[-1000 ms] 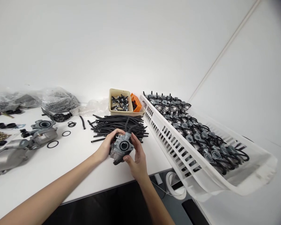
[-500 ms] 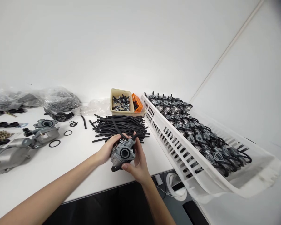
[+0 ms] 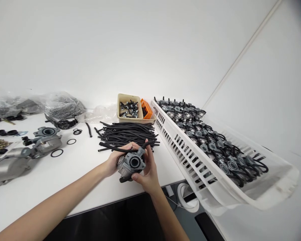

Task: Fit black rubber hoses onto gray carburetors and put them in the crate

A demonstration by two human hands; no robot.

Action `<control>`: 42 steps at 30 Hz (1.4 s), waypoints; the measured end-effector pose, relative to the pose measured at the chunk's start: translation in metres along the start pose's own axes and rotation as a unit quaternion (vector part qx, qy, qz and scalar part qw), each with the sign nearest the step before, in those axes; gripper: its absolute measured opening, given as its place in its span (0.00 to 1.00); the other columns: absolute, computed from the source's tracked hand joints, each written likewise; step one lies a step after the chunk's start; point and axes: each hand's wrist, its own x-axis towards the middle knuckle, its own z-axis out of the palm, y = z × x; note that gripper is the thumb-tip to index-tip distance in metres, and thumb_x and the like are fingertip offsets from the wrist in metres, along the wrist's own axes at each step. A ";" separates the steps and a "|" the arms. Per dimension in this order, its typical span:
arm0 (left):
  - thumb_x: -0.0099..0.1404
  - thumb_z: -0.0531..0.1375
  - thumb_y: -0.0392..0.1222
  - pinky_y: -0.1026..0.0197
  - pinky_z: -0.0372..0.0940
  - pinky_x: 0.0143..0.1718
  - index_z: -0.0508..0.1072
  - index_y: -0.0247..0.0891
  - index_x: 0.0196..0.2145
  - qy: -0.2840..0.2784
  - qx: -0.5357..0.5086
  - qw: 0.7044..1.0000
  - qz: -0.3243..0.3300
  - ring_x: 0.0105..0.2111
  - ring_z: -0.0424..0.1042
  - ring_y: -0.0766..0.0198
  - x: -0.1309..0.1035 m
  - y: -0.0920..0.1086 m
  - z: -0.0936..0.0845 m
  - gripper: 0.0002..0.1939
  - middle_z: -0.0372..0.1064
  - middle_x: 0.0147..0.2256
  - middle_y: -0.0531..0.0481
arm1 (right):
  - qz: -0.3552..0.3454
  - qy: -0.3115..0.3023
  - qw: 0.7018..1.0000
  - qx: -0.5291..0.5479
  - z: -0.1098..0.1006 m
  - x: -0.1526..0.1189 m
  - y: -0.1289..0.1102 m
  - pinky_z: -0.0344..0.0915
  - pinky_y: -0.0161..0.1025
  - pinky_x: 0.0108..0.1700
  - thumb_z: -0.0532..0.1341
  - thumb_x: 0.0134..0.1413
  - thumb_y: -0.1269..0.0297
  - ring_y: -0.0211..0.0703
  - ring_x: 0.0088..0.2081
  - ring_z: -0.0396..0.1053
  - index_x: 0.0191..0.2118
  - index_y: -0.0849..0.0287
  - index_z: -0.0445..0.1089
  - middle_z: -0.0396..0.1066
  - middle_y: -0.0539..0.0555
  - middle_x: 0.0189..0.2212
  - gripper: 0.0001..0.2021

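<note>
A grey metal carburetor (image 3: 126,169) is held between my two hands just above the front of the table, its round bore facing me. My left hand (image 3: 114,160) is closed on its left side, with the fingertips partly hidden behind it. Across the top of that hand runs a black rubber hose (image 3: 111,147), its free end pointing left. My right hand (image 3: 149,172) grips the right side, thumb on the lower front. A short black hose curves off the carburetor's upper right, by the right fingertips. Behind it lies a pile of loose black hoses (image 3: 127,130).
On the right a long white basket (image 3: 180,150) holds many carburetors. A cream bin (image 3: 119,103) of small fittings and an orange basket (image 3: 148,112) stand at the back. Larger carburetors (image 3: 46,144), O-rings (image 3: 57,153), a wristwatch (image 3: 64,124) and plastic bags (image 3: 62,103) are on the left.
The black hose on the held carburetor has swung from pointing up and away to lying leftward over my left hand. Both hands keep hold of the carburetor.
</note>
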 end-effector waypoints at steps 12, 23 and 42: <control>0.62 0.60 0.52 0.57 0.65 0.45 0.64 0.45 0.59 0.081 -0.033 0.996 0.005 0.48 0.71 0.54 0.005 0.001 0.000 0.29 0.70 0.51 0.45 | 0.030 0.109 0.994 0.009 -0.006 0.008 0.004 0.61 0.53 0.58 0.67 0.46 0.42 0.54 0.59 0.63 0.66 0.53 0.49 0.63 0.63 0.60 0.46; 0.61 0.62 0.54 0.52 0.61 0.52 0.65 0.40 0.58 0.238 0.239 0.933 0.126 0.51 0.68 0.52 0.006 0.007 0.001 0.31 0.71 0.47 0.44 | 0.082 0.232 0.968 -0.047 -0.005 0.008 0.004 0.68 0.45 0.48 0.64 0.55 0.54 0.48 0.49 0.69 0.50 0.58 0.68 0.71 0.60 0.48 0.20; 0.63 0.61 0.48 0.52 0.63 0.53 0.70 0.44 0.52 0.284 0.496 0.775 0.269 0.53 0.67 0.51 0.001 0.012 -0.003 0.19 0.68 0.52 0.44 | -0.027 0.101 0.952 -0.288 0.004 0.002 0.000 0.69 0.41 0.37 0.58 0.60 0.66 0.42 0.34 0.67 0.44 0.54 0.75 0.65 0.56 0.39 0.10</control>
